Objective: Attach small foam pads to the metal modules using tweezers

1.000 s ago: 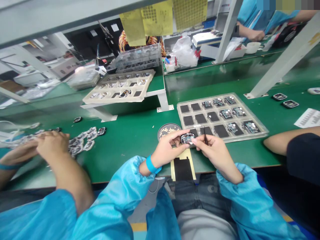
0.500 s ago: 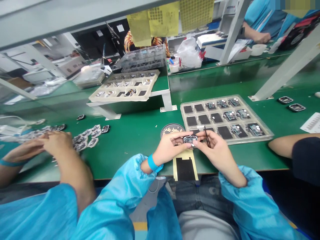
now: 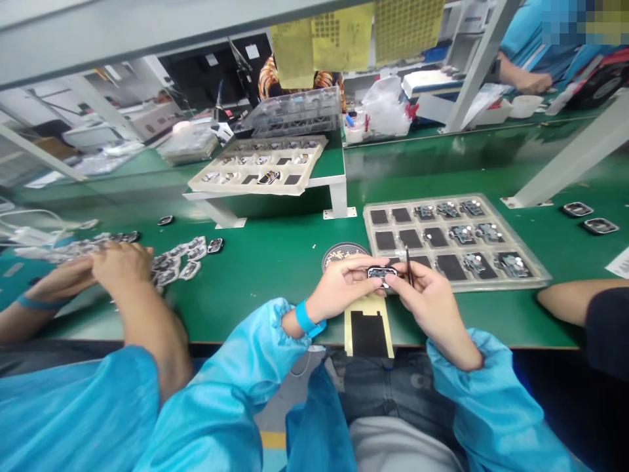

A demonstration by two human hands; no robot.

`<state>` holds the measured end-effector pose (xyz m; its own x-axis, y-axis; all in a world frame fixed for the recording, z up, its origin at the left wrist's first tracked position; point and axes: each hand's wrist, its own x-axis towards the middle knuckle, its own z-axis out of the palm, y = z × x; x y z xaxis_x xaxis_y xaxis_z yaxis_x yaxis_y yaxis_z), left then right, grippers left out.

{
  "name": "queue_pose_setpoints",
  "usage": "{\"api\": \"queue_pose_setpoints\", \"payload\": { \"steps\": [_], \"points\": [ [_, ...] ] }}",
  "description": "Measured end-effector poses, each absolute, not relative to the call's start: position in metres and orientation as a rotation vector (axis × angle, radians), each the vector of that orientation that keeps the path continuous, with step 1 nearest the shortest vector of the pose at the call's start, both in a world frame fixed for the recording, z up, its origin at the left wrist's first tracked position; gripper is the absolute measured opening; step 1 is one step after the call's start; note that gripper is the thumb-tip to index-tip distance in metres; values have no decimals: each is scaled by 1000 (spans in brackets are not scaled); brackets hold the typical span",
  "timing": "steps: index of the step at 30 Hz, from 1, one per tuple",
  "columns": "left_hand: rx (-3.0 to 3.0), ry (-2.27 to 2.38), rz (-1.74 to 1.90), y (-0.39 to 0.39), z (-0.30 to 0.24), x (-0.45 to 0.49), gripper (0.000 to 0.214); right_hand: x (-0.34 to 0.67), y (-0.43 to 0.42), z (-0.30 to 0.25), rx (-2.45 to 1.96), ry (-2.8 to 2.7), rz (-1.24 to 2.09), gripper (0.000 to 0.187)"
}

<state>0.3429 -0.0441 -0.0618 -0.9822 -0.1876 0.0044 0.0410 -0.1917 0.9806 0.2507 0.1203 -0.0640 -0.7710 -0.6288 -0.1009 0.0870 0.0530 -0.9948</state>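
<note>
Between my two hands is a small black-rimmed device housing (image 3: 376, 270) with a circuit board inside. My left hand (image 3: 335, 288) pinches its left end between thumb and fingers. My right hand (image 3: 432, 295) grips the right end, thumb pressed onto the inside, and also keeps dark tweezers (image 3: 408, 262) upright among its fingers. Just behind lies a round dish (image 3: 339, 251) of tiny pale pieces. Below the hands a black patch framed with yellow tape (image 3: 368, 331) sits at the bench edge. A blue band is around my left wrist.
Right of my hands, a compartment tray (image 3: 538, 278) carries several circuit boards. Another tray (image 3: 299, 188) rests on a raised stand (image 3: 339, 196). Co-workers' arms are at left (image 3: 147, 314) and right (image 3: 565, 303). Housings (image 3: 167, 272) lie at left, two more (image 3: 600, 226) far right.
The view has shifted slightly, so the bench appears further right. Both hands still hold the housing, which now looks tilted a little differently; the tweezers stand more upright.
</note>
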Motion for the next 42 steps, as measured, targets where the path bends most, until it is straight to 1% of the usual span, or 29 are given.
{"api": "queue_pose_setpoints", "payload": {
  "steps": [4, 6, 11, 14, 16, 19, 21, 24, 27, 35, 40, 42],
  "points": [
    [246, -1972, -2142, -39, -67, 343, 41, 253, 119, -68, -620, 1974, -1756, 38],
    [261, -1966, -2121, -38, -68, 343, 37, 256, 117, -69, -644, 2010, -1749, 39],
    [303, -1938, -2170, -40, -71, 343, 43, 262, 111, -75, -634, 2044, -1788, 41],
    [316, -1998, -2103, -42, -73, 342, 46, 261, 112, -81, -602, 2062, -1804, 41],
    [258, -2077, -1990, -45, -73, 342, 41, 257, 116, -83, -641, 2052, -1747, 39],
    [64, -2264, -1566, -47, -70, 342, 26, 245, 127, -77, -834, 2093, -1627, 36],
    [-67, -2332, -1303, -47, -68, 343, 23, 238, 133, -68, -1005, 2218, -1642, 29],
    [-153, -2367, -1173, -46, -68, 344, 25, 231, 137, -55, -1337, 2308, -1613, 12],
    [-151, -2375, -1133, -46, -70, 345, 24, 230, 136, -49, -1593, 2233, -1506, 4],
    [-186, -2361, -1063, -47, -72, 343, 21, 233, 135, -60, -1657, 2227, -1543, 8],
    [-227, -2340, -985, -48, -72, 343, 21, 233, 135, -60, -1742, 2234, -1564, 20],
    [-232, -2357, -952, -49, -72, 343, 22, 232, 135, -59, -1774, 2240, -1537, 22]
  ]
}}
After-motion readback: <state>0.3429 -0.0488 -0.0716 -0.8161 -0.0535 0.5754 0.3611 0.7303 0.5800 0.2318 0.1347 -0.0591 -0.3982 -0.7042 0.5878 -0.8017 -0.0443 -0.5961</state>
